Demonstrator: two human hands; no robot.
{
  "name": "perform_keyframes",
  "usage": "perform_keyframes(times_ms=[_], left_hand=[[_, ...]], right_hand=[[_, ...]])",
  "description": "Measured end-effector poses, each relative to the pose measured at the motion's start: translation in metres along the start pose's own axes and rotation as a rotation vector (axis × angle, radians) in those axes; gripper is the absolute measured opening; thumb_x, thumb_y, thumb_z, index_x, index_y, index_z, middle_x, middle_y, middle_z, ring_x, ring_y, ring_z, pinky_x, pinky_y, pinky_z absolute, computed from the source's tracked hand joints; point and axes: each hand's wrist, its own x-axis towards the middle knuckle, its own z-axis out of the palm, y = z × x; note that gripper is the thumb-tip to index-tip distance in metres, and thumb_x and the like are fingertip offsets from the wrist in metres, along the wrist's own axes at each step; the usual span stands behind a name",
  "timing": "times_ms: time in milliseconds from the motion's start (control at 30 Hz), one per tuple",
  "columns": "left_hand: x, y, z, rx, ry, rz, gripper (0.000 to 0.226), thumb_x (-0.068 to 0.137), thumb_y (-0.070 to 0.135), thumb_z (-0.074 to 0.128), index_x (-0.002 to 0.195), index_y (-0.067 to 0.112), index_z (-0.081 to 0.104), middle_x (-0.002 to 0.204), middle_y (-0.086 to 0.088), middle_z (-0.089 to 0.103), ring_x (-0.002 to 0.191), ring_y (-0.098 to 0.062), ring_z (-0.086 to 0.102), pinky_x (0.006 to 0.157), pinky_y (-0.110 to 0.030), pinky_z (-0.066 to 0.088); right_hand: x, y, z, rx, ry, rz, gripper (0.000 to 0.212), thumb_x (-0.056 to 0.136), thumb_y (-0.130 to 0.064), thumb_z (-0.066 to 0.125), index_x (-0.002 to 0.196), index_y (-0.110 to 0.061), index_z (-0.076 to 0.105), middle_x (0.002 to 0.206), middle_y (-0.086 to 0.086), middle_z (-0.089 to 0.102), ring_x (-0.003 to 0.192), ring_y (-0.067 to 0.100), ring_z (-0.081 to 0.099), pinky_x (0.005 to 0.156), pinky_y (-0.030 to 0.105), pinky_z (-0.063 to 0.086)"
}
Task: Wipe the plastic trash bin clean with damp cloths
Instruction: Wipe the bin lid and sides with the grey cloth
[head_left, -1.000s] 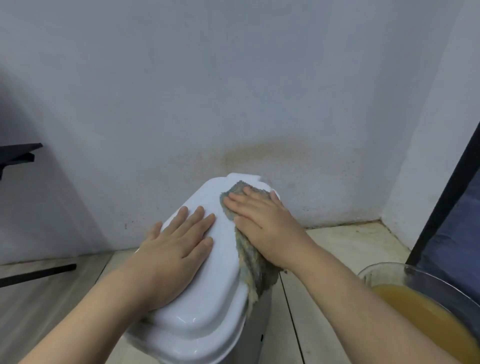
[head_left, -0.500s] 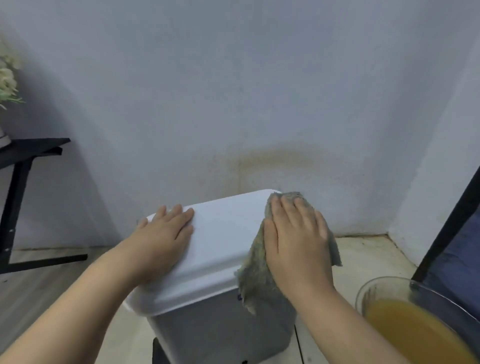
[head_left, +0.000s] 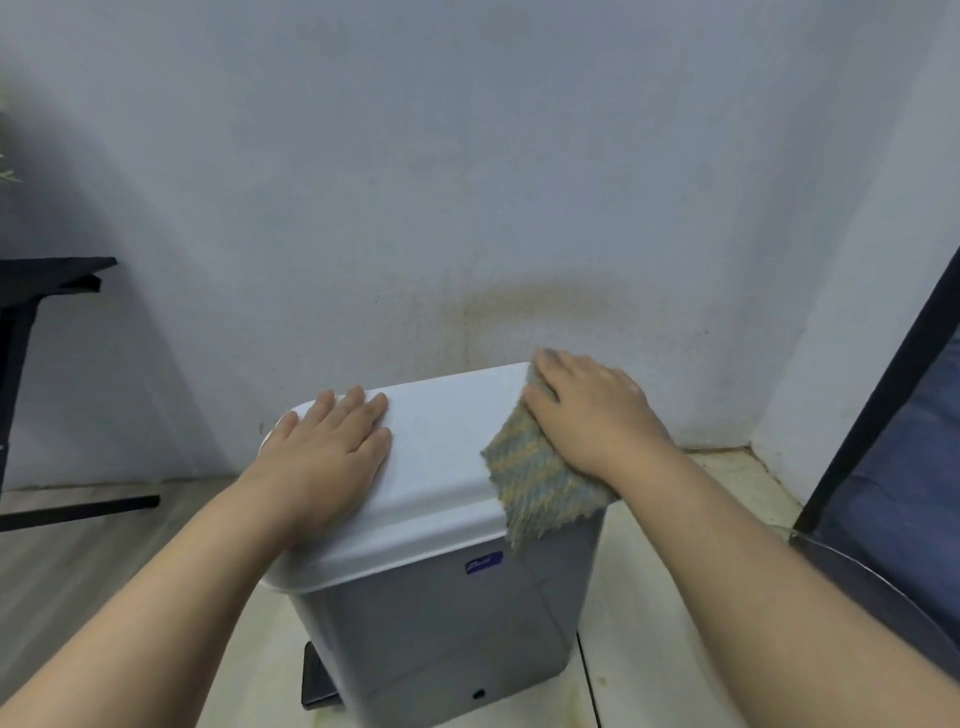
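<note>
A grey plastic trash bin (head_left: 441, 634) with a white lid (head_left: 441, 452) stands on the floor against the wall. My left hand (head_left: 327, 457) lies flat on the lid's left part, fingers straight. My right hand (head_left: 592, 410) presses a green-and-tan woven cloth (head_left: 535, 488) onto the lid's right end, fingers stretched out over it. The cloth's lower corner hangs over the lid's front edge. A dark pedal (head_left: 317, 680) sticks out at the bin's base.
A stained pale wall (head_left: 519, 208) rises right behind the bin. A black table frame (head_left: 31, 312) stands at the left. At the right are a dark post with blue fabric (head_left: 893, 499) and the rim of a clear bowl (head_left: 852, 566).
The view shifted, so the bin now shows its front side. My right hand slid the cloth to the lid's right end; my left hand stayed flat on the lid's left part.
</note>
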Motion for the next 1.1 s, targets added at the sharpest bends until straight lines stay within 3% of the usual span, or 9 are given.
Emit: perform_keyframes(times_ms=[133,333,433,567,633,700,800,900,1100], left_hand=[[0.011,0.001,0.001,0.015,-0.031,0.093,0.051,0.1,0.041,0.012,0.148,0.036,-0.003,0.157,0.013,-0.011,0.144,-0.007,-0.012,0.118,-0.031,-0.007],[0.018,-0.012,0.0,0.02,-0.059,0.148,0.049,0.099,0.043,0.015,0.145,0.042,-0.004,0.155,0.019,-0.01,0.143,-0.002,-0.011,0.116,-0.027,-0.007],[0.018,-0.01,-0.001,-0.025,-0.052,0.146,0.049,0.099,0.043,0.018,0.146,0.043,0.002,0.156,0.02,-0.006,0.143,-0.002,-0.009,0.117,-0.028,-0.006],[0.022,-0.002,-0.011,-0.133,-0.004,0.114,0.045,0.098,0.038,0.034,0.142,0.034,0.032,0.154,0.01,0.023,0.141,-0.013,0.021,0.116,-0.03,0.013],[0.034,0.014,-0.021,-0.197,0.039,0.106,0.033,0.096,0.032,0.041,0.128,0.029,0.048,0.14,0.0,0.041,0.127,-0.019,0.039,0.106,-0.03,0.026],[0.055,0.04,-0.03,-0.239,0.062,0.167,0.033,0.096,0.031,0.042,0.128,0.026,0.05,0.133,-0.004,0.048,0.121,-0.02,0.045,0.098,-0.031,0.031],[0.084,0.086,-0.034,-0.303,-0.039,0.238,0.042,0.097,0.039,0.04,0.136,0.025,0.044,0.138,0.0,0.048,0.125,-0.02,0.045,0.102,-0.034,0.031],[0.106,0.117,-0.027,-0.291,-0.178,0.238,0.048,0.093,0.053,0.04,0.132,0.025,0.049,0.136,0.003,0.05,0.124,-0.019,0.047,0.106,-0.034,0.03],[0.119,0.121,-0.029,-0.391,-0.279,0.182,0.032,0.082,0.049,0.064,0.093,0.02,0.057,0.096,0.0,0.059,0.088,-0.017,0.054,0.08,-0.032,0.041]], right_hand=[[-0.048,-0.036,0.017,-0.116,0.132,-0.007,0.057,0.094,-0.038,0.015,0.147,-0.018,0.02,0.154,0.002,0.026,0.142,0.021,0.018,0.116,0.049,0.011],[0.01,-0.032,-0.002,-0.012,-0.267,-0.284,0.053,0.1,-0.047,0.015,0.15,-0.032,0.006,0.159,-0.009,0.001,0.146,0.014,0.001,0.117,0.042,0.001],[0.019,-0.005,-0.009,0.089,-0.244,-0.201,0.052,0.1,-0.047,0.015,0.15,-0.032,0.011,0.158,-0.008,0.01,0.145,0.014,0.01,0.118,0.042,0.007],[0.004,0.023,-0.037,0.84,0.014,-0.029,0.037,0.095,-0.043,0.041,0.132,-0.042,0.044,0.14,-0.015,0.045,0.125,0.006,0.042,0.101,0.032,0.033],[-0.008,0.047,-0.049,0.823,0.135,0.117,0.02,0.091,-0.036,0.053,0.11,-0.035,0.058,0.118,-0.014,0.058,0.104,0.005,0.055,0.084,0.026,0.044],[-0.021,0.064,-0.049,0.76,0.007,0.268,0.015,0.088,-0.038,0.06,0.095,-0.026,0.063,0.101,-0.008,0.063,0.088,0.009,0.058,0.066,0.024,0.043],[-0.034,0.071,-0.034,0.822,-0.172,0.372,0.029,0.082,-0.045,0.067,0.095,-0.019,0.063,0.088,-0.002,0.066,0.07,0.008,0.059,0.058,0.023,0.042],[-0.041,0.074,-0.026,0.965,-0.108,0.385,0.031,0.079,-0.042,0.071,0.095,-0.018,0.059,0.084,-0.004,0.063,0.056,-0.003,0.058,0.046,0.013,0.04],[-0.042,0.076,-0.022,1.004,-0.079,0.29,0.014,0.085,-0.023,0.067,0.08,-0.019,0.055,0.082,-0.003,0.061,0.069,0.009,0.056,0.053,0.017,0.042]])
